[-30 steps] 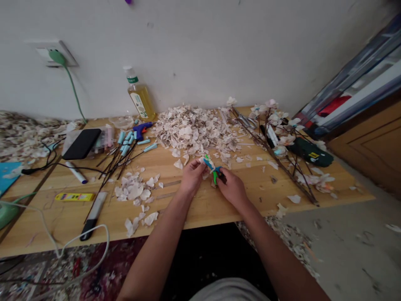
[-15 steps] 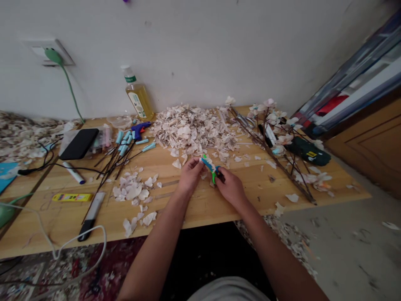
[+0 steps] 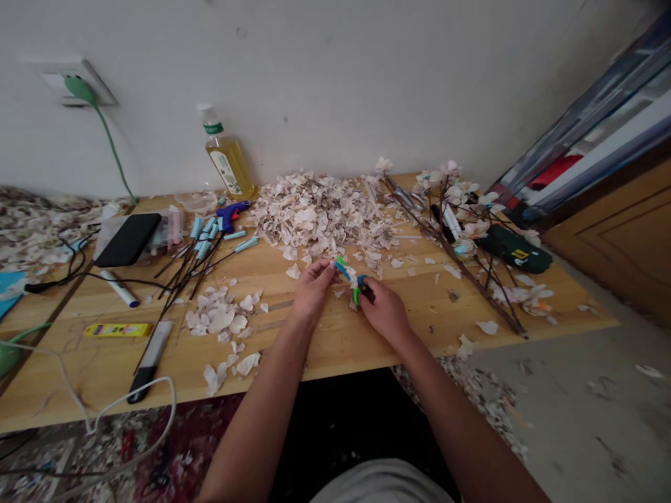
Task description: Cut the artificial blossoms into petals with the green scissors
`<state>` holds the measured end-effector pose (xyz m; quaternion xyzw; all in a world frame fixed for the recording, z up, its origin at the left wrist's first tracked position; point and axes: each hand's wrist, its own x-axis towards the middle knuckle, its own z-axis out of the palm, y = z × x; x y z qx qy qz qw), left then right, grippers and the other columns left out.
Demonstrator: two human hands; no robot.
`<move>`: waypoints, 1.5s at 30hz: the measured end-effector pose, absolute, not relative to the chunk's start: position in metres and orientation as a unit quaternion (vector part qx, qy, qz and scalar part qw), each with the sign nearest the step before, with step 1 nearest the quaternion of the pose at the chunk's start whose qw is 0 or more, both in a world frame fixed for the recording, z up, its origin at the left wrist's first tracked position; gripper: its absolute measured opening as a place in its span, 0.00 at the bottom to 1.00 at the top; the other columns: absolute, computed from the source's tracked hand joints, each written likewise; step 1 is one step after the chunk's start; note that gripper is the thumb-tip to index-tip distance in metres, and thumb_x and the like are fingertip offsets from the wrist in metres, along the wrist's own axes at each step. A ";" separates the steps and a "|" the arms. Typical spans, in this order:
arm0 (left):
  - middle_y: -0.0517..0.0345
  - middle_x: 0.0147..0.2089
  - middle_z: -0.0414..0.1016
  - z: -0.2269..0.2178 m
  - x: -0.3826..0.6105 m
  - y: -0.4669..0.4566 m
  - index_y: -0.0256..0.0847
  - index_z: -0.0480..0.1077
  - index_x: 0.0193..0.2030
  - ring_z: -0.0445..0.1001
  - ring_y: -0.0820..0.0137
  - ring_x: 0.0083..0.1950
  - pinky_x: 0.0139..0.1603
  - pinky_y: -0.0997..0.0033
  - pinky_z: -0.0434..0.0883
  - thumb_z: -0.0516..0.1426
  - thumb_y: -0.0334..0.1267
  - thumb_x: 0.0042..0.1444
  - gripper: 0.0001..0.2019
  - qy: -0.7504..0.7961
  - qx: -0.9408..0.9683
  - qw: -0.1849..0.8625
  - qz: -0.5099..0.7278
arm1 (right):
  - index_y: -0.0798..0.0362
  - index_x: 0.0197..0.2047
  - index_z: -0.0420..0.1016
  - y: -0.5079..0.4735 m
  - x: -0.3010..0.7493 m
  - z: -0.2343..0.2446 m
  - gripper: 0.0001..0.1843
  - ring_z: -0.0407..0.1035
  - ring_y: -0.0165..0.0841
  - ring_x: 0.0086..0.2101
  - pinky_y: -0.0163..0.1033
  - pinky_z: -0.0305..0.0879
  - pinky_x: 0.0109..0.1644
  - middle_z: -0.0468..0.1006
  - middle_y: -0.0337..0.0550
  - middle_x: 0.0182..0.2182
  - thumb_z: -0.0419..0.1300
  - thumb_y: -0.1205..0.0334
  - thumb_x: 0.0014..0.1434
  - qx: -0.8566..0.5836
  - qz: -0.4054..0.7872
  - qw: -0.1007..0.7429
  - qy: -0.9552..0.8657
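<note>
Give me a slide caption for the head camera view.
Both hands, left hand and right hand, hold a small blue-green tool beside a petal pile.

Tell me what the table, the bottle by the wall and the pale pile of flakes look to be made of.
Table: wood, pale yellow with visible grain and board seams, matte finish.
Bottle: probably clear plastic, since yellow liquid shows through; white cap, green label.
Pile of flakes: thin, off-white, curled pieces, shell or petal-like; the picture is too coarse to say which.

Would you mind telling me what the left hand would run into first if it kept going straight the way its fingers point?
Probably the big heap of pale petal scraps, just beyond the left hand. Its fingertips aim up and right, past the small blue-green tool both hands hold; depth is uncertain.
</note>
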<state>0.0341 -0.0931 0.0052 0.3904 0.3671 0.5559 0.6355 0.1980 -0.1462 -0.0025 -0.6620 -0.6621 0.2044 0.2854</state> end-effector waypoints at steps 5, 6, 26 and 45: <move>0.60 0.30 0.75 0.009 0.032 -0.093 0.38 0.76 0.35 0.71 0.75 0.30 0.36 0.74 0.70 0.66 0.48 0.49 0.15 0.397 0.431 0.608 0.535 | 0.50 0.50 0.75 -0.147 0.197 0.001 0.16 0.75 0.41 0.39 0.40 0.64 0.40 0.82 0.47 0.41 0.59 0.60 0.59 -0.661 0.199 0.281 -0.667; 0.59 0.30 0.76 0.010 0.031 -0.093 0.38 0.76 0.35 0.71 0.75 0.30 0.36 0.73 0.70 0.66 0.48 0.49 0.14 0.403 0.449 0.597 0.528 | 0.50 0.50 0.75 -0.147 0.196 0.001 0.15 0.75 0.40 0.38 0.40 0.63 0.39 0.82 0.46 0.40 0.59 0.60 0.59 -0.662 0.198 0.281 -0.667; 0.53 0.42 0.77 0.014 0.026 -0.096 0.42 0.76 0.42 0.74 0.66 0.45 0.50 0.63 0.71 0.55 0.33 0.62 0.07 0.466 0.663 0.326 0.488 | 0.52 0.53 0.74 -0.147 0.195 -0.003 0.18 0.75 0.44 0.42 0.43 0.66 0.43 0.81 0.51 0.44 0.58 0.60 0.59 -0.661 0.168 0.284 -0.674; 0.59 0.27 0.76 0.009 0.024 -0.091 0.38 0.78 0.33 0.69 0.71 0.28 0.32 0.71 0.66 0.64 0.42 0.51 0.09 0.535 0.522 0.464 0.476 | 0.47 0.59 0.69 -0.171 0.201 0.012 0.23 0.71 0.40 0.53 0.49 0.64 0.60 0.77 0.48 0.53 0.59 0.62 0.60 -0.486 0.291 0.371 -0.736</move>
